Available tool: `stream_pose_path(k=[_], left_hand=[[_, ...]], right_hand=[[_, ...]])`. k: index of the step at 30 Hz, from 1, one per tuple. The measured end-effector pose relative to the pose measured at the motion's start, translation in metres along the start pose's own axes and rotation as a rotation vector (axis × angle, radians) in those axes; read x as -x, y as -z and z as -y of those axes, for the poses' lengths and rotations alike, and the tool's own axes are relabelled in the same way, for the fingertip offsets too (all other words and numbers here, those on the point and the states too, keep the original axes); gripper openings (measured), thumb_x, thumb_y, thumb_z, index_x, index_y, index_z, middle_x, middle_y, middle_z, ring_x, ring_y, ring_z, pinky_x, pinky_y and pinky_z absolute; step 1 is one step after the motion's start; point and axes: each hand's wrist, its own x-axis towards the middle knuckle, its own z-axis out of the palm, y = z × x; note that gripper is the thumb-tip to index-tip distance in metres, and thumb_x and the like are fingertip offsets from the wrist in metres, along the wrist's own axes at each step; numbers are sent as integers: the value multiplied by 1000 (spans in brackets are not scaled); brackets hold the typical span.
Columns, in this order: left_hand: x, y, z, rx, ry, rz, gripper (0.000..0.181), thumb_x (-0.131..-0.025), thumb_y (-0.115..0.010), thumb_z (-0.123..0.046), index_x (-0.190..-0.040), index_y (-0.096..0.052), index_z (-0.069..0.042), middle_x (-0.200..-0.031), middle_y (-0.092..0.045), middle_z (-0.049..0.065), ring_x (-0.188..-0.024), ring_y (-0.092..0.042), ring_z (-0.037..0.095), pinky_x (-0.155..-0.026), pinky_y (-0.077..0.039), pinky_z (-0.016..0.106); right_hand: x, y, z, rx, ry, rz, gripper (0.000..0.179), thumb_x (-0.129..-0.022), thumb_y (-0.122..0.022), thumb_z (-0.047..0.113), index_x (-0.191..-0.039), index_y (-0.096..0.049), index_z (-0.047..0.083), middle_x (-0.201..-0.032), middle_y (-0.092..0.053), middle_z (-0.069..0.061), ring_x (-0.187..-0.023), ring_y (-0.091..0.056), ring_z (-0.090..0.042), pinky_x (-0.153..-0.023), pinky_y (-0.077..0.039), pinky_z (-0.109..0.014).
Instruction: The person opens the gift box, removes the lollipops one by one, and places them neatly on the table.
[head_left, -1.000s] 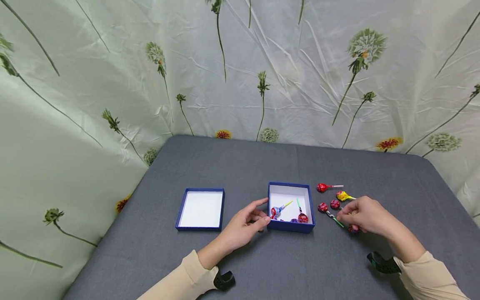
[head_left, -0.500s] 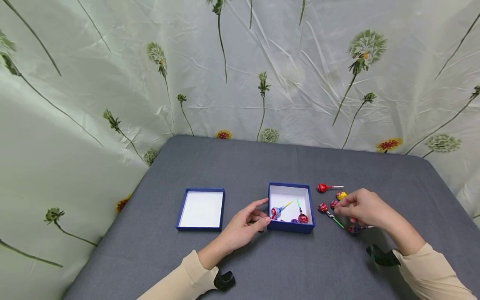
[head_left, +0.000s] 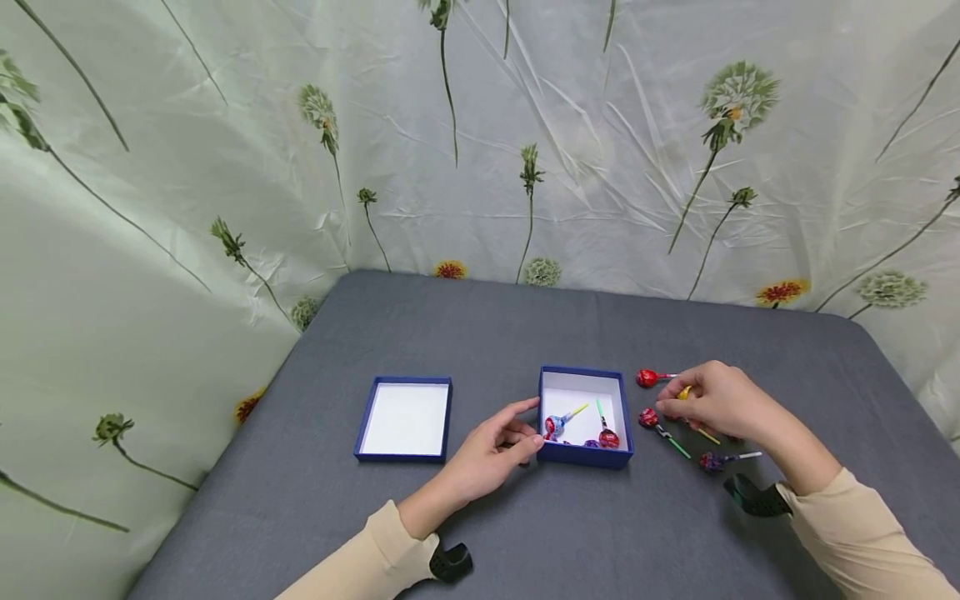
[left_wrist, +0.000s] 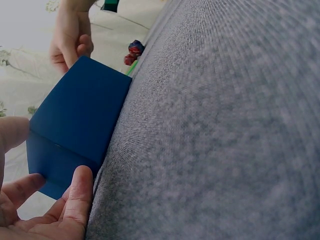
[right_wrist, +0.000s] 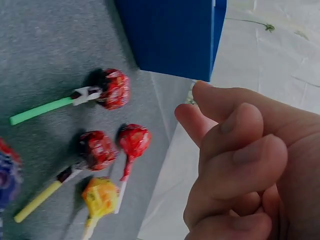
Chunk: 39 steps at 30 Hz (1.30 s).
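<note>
My left hand rests against the left side of a blue box, index fingertip and thumb touching its wall near the front corner. Inside the box's white interior lie several wrapped lollipops, one with a yellow stick and a red one with a green stick. My right hand hovers over loose lollipops right of the box, fingers loosely bent and holding nothing. Below it in the right wrist view lie a green-stick lollipop, a yellow-stick red lollipop, a yellow lollipop and a red lollipop with a white stick.
A blue-rimmed white box lid lies at the left on the grey tabletop. A purple lollipop lies nearest the right forearm. Behind the table hangs a flower-print curtain.
My right hand has moved away from the purple lollipop, left and farther back, over the yellow and red lollipops. The left hand stays against the box.
</note>
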Motion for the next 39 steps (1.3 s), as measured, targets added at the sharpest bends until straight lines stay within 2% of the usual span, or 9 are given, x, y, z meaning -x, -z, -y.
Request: stream_pose_path(k=[9,14,19,26,39], left_hand=[[0,0,2,7,-4,-3,54,-99,-64,-35,-150,-46,-29,-111,-67,0,-90,-65,11,-74,-52,24],[-1,0,1,9,-9,-2,54,-99,-64,-36,-149,-46,-30,-112,-67,0,-91,-66,13,-73,-52,24],[-1,0,1,13,-5,0,54,-99,-64,-36,-150,-46,-30,-112,-67,0,-92,-66,14,-72,-52,24],[0,0,2,3,-9,-1,53,-99,-64,-36,-149,-46,-31,-112,-67,0,-91,-66,12,-73,-52,24],[0,1,2,6,1,2,52,-99,-64,-37,-148,-46,-34,-113,-67,0,-92,-66,12,-74,-52,25]], right_hand=[[-10,6,22,73,77,-22,24,-88,-76,36,-97,-75,14,-54,-56,2,-50,-52,-11,-49,-40,-28],[-15,7,31,100,111,-21,18,-89,-75,33,-95,-77,17,-57,-56,3,-53,-50,-11,-51,-38,-28],[-20,5,38,102,129,0,13,-89,-75,29,-94,-77,17,-59,-56,3,-54,-49,-11,-51,-39,-28],[-27,0,46,85,145,18,12,-90,-74,26,-94,-76,16,-55,-49,6,-51,-48,-11,-50,-39,-28],[-36,-12,56,129,138,13,8,-90,-75,26,-90,-76,18,-52,-52,4,-48,-48,-11,-50,-39,-29]])
